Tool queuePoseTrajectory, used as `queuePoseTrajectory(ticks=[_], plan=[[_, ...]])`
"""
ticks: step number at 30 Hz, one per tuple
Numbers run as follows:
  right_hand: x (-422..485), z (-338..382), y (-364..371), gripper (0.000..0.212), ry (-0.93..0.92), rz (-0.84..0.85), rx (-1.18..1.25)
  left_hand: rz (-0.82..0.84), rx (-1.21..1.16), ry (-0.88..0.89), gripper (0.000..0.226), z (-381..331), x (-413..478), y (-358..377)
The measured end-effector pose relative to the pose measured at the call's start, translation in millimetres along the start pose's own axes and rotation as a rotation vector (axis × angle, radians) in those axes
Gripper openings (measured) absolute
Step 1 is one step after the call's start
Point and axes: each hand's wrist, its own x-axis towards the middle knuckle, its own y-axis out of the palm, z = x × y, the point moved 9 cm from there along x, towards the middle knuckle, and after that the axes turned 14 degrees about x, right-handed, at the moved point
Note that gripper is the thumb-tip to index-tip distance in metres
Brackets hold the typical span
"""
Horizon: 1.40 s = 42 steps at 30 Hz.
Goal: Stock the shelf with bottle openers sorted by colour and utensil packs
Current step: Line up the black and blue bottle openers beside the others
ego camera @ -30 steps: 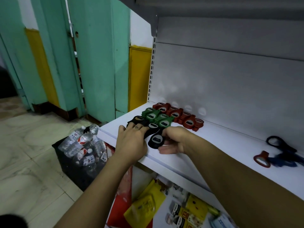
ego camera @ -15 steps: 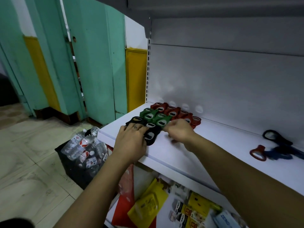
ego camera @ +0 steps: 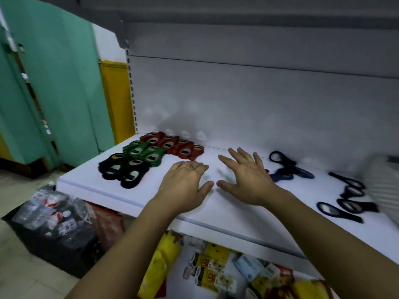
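Plainly, neither hand holds anything: the left hand (ego camera: 185,184) and right hand (ego camera: 246,180) sit side by side, palms down and fingers spread, over the white shelf (ego camera: 226,216). To their left the bottle openers lie grouped by colour: black openers (ego camera: 123,169) at the front, green openers (ego camera: 144,152) behind, and red openers (ego camera: 172,145) by the back panel. Loose dark openers (ego camera: 343,201) lie to the right.

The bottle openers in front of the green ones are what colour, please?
Those front openers are black; head view.

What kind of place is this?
Probably a small shop: a white display shelf holds bottle openers grouped by colour, with packaged goods below and a crate of water bottles on the floor.
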Motion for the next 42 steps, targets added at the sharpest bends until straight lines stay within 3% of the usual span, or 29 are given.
queuePoseTrajectory(ticks=[9,14,16,18,20,25,32,34,35,38,42], plan=[[-77.8,-133.5,-38.6,0.065,0.195,-0.023,0.018,0.001,-0.175,0.186,0.049,-136.0,36.7,2.4],[-122.6,-207.4,-38.7,0.069,0.421,0.065,0.013,0.048,-0.199,0.278,0.053,-205.7,48.8,14.2],[-136.6,-227.2,-37.7,0.054,0.458,0.043,0.033,0.113,-0.208,0.333,0.055,-232.6,49.5,24.0],[-144.0,-239.2,-39.3,0.024,0.439,-0.007,0.067,0.170,-0.197,0.402,0.056,-257.5,49.1,34.1],[-148.9,-247.3,-41.5,0.021,0.442,-0.072,0.122,0.190,-0.206,0.427,0.054,-273.3,51.9,41.1],[-146.2,-253.5,-37.7,0.040,0.404,-0.160,0.333,0.143,-0.349,0.340,0.052,-283.3,65.3,47.3],[-131.5,-245.6,-37.4,0.032,0.316,-0.285,0.543,0.074,-0.789,0.064,0.029,-251.7,77.6,57.0],[-137.5,-258.0,-51.0,0.029,0.410,-0.424,0.468,0.125,-0.943,-0.047,0.026,-241.1,78.4,65.6],[-142.1,-263.6,-56.9,0.031,0.474,-0.458,0.305,0.152,-1.014,-0.083,0.026,-238.4,77.9,69.4],[-153.9,-281.3,-47.3,0.042,0.698,-0.212,-0.074,0.152,-1.213,-0.192,0.023,-229.4,76.1,74.0],[-147.8,-271.2,-31.8,0.034,0.659,0.053,-0.063,0.084,-1.417,-0.284,0.022,-215.3,74.6,73.0]])
